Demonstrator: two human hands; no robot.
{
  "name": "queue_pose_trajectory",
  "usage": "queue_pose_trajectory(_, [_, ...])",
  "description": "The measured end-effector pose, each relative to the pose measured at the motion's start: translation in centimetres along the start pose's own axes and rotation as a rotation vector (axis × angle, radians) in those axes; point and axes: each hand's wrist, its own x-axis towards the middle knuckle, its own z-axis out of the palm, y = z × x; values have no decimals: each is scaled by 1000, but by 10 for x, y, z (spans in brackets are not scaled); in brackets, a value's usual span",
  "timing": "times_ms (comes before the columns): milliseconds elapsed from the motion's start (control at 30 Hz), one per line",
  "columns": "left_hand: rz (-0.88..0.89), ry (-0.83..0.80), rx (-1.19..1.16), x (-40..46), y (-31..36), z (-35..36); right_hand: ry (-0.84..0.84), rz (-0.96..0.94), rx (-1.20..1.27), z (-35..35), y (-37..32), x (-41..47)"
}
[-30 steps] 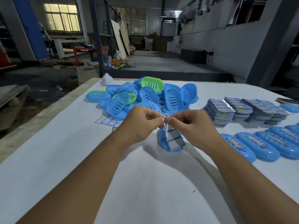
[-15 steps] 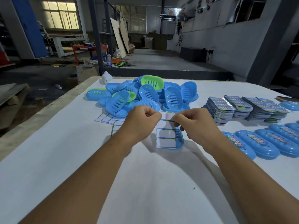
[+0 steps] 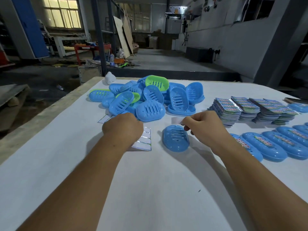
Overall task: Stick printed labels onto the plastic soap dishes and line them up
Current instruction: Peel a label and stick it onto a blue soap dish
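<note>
White-covered surface (image 3: 150, 189) in dim workshop; left hand (image 3: 122, 126) grips backing sheet (image 3: 144, 140), right hand (image 3: 204, 126) pinches a label (image 3: 177, 121).

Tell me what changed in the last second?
The hands parted: the left hand carried the backing sheet off to the left, while the right hand pulled one label free above the blue soap dish, now uncovered. The pile of dishes and label stacks stayed put.
</note>
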Motion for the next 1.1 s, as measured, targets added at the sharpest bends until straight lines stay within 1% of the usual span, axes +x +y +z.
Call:
queue_pose_trajectory(67, [-5,28,119,-2,-5,-1,-12,-9,-3,0,0,-1])
queue_pose_trajectory(133, [2,75,178,-4,-6,-3,-11,-27,-7,1,-1,-2])
queue_pose_trajectory(200, [35,152,126,-5,-3,-6,6,-37,-20,1,-2,-3])
queue_pose_trajectory(233, [61,181,23,-5,1,-7,16,-42,-28,2,-3,-3])
queue_pose_trajectory(300, [157,160,-345,-8,12,-6,31,-63,-43,3,-4,-5])
queue_pose_trajectory(367, [287,45,-740,-16,26,-4,43,-96,-50,3,-6,-7])
queue_pose_trajectory(400, [333,-27,-885,-21,34,-2,47,-114,-46,3,-6,-8])
queue_pose_trajectory(467, [382,-129,-1042,-29,43,3,48,-141,-32,3,-6,-9])
queue_pose_trajectory(567, [376,-179,-1092,-29,47,8,52,-164,-14,3,-5,-8])
queue_pose_trajectory(733, [376,-210,-1145,-29,46,8,68,-191,-21,4,-4,-6])
queue_pose_trajectory(833, [357,-203,-1149,-28,46,8,48,-203,8,3,-3,-5])
queue_pose_trajectory(1000, [263,-192,-1174,-22,44,11,-38,-270,45,3,-4,-7])
queue_pose_trajectory(1100, [261,-177,-1190,-20,44,11,-28,-282,51,3,-7,-7])
